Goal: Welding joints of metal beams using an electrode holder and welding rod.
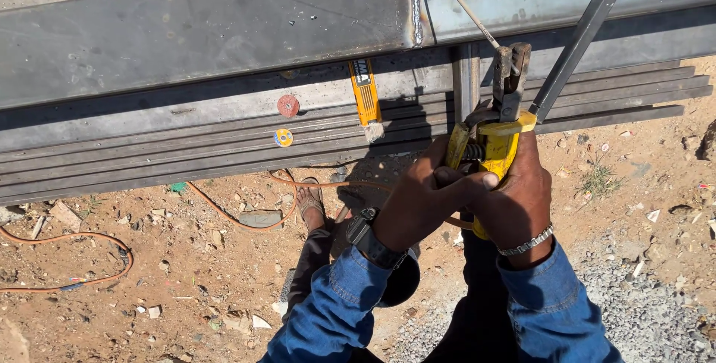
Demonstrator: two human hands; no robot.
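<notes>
— Electrode holder (492,146), yellow, where is it?

— It is at the right part of the steel beam (209,35), just under its lower edge, beside the weld seam (415,5). A thin rod (466,8) goes up from its jaws across the beam.

— What lies more to the left?

— An orange cable (82,258) on the sandy ground, then two small discs (286,118) and a yellow brush (365,98) on the flat bars (149,146) under the beam.

— And the hands?

— The left hand (425,199), with a black watch (367,235), has its fingers closed around the holder's handle. The right hand (518,199), with a metal bracelet (528,243), wraps the same handle from the other side, the fingers closed too. Both sleeves are blue denim.
</notes>
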